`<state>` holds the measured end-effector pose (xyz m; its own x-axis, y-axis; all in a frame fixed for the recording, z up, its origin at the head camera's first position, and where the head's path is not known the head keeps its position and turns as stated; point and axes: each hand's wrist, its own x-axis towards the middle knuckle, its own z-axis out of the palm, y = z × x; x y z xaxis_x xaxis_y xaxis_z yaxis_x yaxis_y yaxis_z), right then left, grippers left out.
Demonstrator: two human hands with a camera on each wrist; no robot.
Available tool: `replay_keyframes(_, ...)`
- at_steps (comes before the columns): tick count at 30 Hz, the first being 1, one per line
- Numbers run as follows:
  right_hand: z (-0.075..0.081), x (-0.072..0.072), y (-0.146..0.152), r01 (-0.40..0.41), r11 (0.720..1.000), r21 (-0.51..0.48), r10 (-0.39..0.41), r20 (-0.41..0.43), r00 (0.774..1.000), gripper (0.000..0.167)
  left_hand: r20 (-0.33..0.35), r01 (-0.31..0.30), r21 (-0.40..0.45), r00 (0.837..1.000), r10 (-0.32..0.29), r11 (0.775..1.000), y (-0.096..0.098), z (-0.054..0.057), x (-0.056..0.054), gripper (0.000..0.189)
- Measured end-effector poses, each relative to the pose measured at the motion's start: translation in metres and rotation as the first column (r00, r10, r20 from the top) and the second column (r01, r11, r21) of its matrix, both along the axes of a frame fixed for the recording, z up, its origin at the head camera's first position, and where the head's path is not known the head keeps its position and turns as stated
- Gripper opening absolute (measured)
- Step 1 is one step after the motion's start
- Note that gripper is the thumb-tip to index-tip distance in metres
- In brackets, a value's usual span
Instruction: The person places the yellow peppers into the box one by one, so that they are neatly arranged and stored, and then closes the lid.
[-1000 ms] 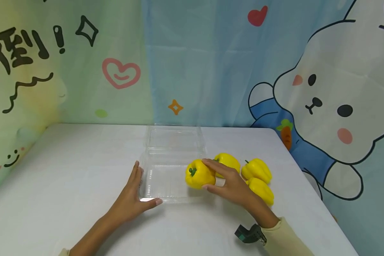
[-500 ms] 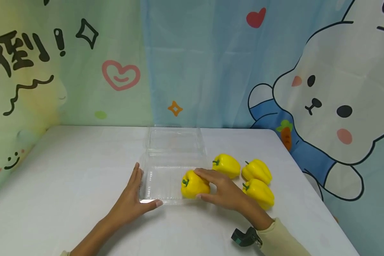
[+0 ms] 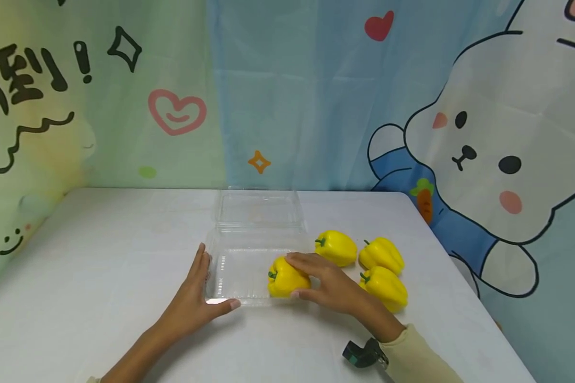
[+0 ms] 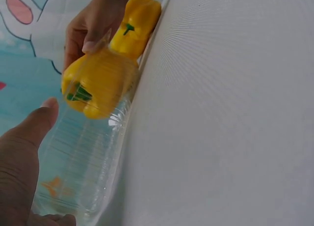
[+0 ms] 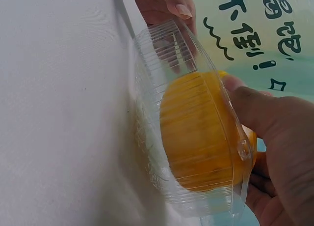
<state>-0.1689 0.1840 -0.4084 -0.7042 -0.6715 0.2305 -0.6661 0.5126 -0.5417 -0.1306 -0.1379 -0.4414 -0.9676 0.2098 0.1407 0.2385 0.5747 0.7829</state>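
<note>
A yellow bell pepper (image 3: 286, 277) sits inside the near right part of a clear plastic clamshell box (image 3: 241, 272), its green stem facing left. My right hand (image 3: 328, 282) grips this pepper from the right, thumb on the near side and fingers over the far side. In the right wrist view the pepper (image 5: 196, 132) shows through the box's ribbed wall. At the box's left edge rests my left hand (image 3: 194, 290), fingers straight and thumb spread along the near rim. The box's lid (image 3: 260, 208) lies folded back, away from me.
Several more yellow bell peppers (image 3: 383, 287) lie on the white table (image 3: 100, 266) to the right of the box. A black wrist-worn device (image 3: 364, 354) hangs under the right forearm. Behind the table stands a printed curtain (image 3: 287, 96).
My right hand has carried the pepper left, nearer and down into the box, where it now rests, still gripped. The left hand keeps its place at the box's edge.
</note>
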Motion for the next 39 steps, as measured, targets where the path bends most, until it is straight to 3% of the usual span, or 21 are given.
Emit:
replay_keyframes(6,-0.0009,-0.0033,-0.0021,-0.02,0.999,0.03,0.021,-0.061,0.998,0.049,-0.02,-0.006,-0.013,1.0,0.006,1.0,-0.001,-0.0004,-0.001,0.127)
replay_keyframes(27,-0.0059,-0.0037,-0.001,-0.023,1.0,0.021,0.024,-0.056,0.998,0.052,-0.005,-0.007,-0.01,1.0,0.006,1.0,0.0015,-0.0019,0.0001,0.127)
replay_keyframes(39,-0.002,-0.0041,-0.0024,0.017,1.0,-0.01,-0.017,0.051,0.999,0.06,-0.009,-0.006,-0.02,1.0,0.006,1.0,0.0013,0.0001,0.002,0.126)
